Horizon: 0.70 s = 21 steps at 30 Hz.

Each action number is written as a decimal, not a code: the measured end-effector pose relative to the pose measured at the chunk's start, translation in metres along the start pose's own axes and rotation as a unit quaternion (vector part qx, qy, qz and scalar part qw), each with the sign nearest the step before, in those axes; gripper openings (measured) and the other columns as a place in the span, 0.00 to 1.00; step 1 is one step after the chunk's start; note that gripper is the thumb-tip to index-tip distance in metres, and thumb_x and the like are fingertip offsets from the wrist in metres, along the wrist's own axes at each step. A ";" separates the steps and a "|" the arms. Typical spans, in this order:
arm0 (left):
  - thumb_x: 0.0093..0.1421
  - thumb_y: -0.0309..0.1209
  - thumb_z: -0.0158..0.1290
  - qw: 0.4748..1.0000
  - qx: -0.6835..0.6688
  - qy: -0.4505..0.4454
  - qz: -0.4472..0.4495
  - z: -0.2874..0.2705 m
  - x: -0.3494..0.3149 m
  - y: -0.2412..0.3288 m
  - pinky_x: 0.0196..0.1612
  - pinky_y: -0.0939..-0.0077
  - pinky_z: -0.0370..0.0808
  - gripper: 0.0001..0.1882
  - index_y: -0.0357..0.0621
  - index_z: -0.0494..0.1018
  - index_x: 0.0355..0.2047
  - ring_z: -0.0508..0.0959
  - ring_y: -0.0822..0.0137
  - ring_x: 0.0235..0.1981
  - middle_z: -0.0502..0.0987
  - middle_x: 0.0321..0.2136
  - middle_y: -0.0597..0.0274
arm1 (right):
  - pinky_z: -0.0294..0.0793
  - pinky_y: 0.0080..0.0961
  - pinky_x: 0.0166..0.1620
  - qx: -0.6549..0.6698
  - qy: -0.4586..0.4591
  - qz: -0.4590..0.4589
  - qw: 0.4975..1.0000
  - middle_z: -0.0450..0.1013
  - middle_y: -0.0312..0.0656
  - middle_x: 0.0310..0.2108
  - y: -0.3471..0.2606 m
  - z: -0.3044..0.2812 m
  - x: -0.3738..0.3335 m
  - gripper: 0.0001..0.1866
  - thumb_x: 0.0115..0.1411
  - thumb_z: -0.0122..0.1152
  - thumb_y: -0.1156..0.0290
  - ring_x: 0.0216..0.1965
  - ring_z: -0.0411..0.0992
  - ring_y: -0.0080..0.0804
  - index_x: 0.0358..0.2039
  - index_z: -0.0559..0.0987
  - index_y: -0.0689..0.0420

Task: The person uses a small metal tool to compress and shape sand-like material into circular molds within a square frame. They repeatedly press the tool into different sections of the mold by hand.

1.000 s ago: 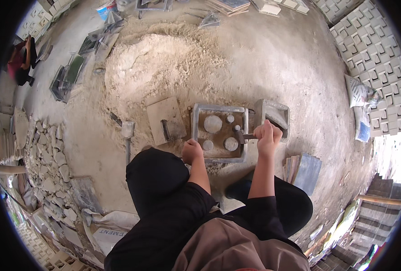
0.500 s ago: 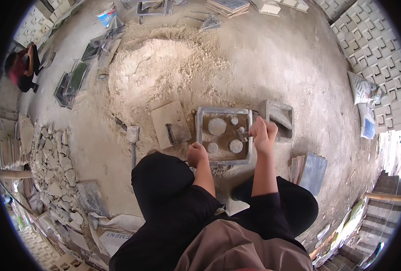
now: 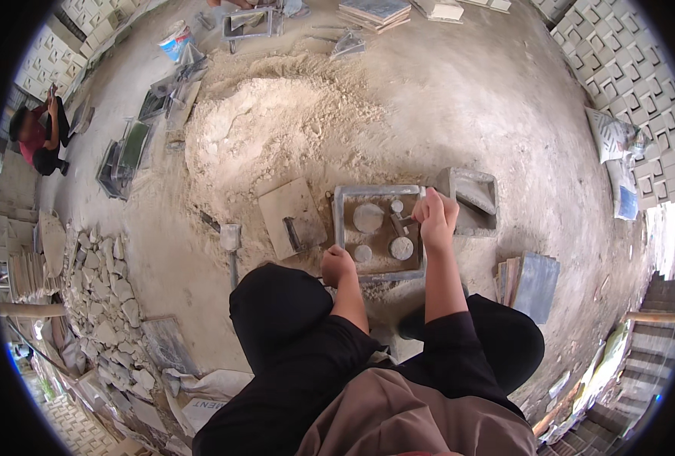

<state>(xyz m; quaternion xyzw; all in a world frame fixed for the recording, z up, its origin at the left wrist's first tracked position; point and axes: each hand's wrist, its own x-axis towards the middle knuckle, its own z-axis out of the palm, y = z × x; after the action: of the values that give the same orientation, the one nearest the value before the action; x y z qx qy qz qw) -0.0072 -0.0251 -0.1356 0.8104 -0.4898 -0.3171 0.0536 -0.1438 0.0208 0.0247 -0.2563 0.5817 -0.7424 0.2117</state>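
Observation:
A square metal mould frame (image 3: 339, 220) lies on the floor before me, holding brown sandy material with several round pale discs, the largest a pale disc (image 3: 368, 218) at upper left. My right hand (image 3: 436, 219) is closed around a small flat-bladed hand tool (image 3: 399, 225), its grey blade between a small disc (image 3: 397, 206) and the lower-right disc (image 3: 401, 248). My left hand (image 3: 338, 266) is a fist at the frame's lower-left corner; a thin dark end shows beside it, but what it grips is hidden.
Left of the frame lies a square board with a handle (image 3: 292, 220); beyond is a pale powder heap (image 3: 269, 121). A grey trough (image 3: 472, 201) and leaning plates (image 3: 531, 287) are at right. A hammer-like tool (image 3: 231, 243), broken pieces (image 3: 105, 281) and a crouching person (image 3: 41, 133) are at left.
The tool's blade has shifted left across the mould, between the discs. My left hand stays at the corner. The view has moved slightly, and parts of another person now show at the top.

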 end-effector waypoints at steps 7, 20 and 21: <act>0.54 0.42 0.32 0.999 0.021 0.011 0.027 0.008 -0.002 -0.009 0.32 0.49 0.69 0.21 0.44 0.73 0.28 0.75 0.45 0.29 0.76 0.26 0.49 | 0.57 0.19 0.16 -0.016 -0.019 -0.041 0.999 0.56 0.32 0.07 0.008 0.000 -0.014 0.22 0.59 0.40 0.71 0.11 0.53 0.17 0.07 0.59 0.59; 0.54 0.43 0.31 1.000 0.007 -0.007 0.015 -0.003 -0.007 0.000 0.36 0.52 0.69 0.24 0.43 0.75 0.30 0.75 0.46 0.33 0.76 0.30 0.48 | 0.56 0.19 0.17 0.025 0.001 -0.076 0.997 0.55 0.31 0.08 0.013 0.014 0.003 0.22 0.60 0.40 0.71 0.12 0.52 0.18 0.07 0.58 0.58; 0.54 0.43 0.31 1.000 0.015 -0.008 0.010 -0.001 -0.006 -0.005 0.36 0.52 0.69 0.24 0.43 0.75 0.30 0.75 0.46 0.33 0.76 0.30 0.48 | 0.56 0.20 0.17 0.035 0.005 -0.086 0.996 0.55 0.31 0.08 0.016 0.013 -0.001 0.23 0.60 0.40 0.70 0.12 0.52 0.18 0.08 0.57 0.57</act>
<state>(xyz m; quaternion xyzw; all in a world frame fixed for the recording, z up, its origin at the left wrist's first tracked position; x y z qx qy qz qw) -0.0050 -0.0181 -0.1342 0.8036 -0.5026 -0.3160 0.0409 -0.1346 0.0082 0.0112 -0.2940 0.5323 -0.7790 0.1532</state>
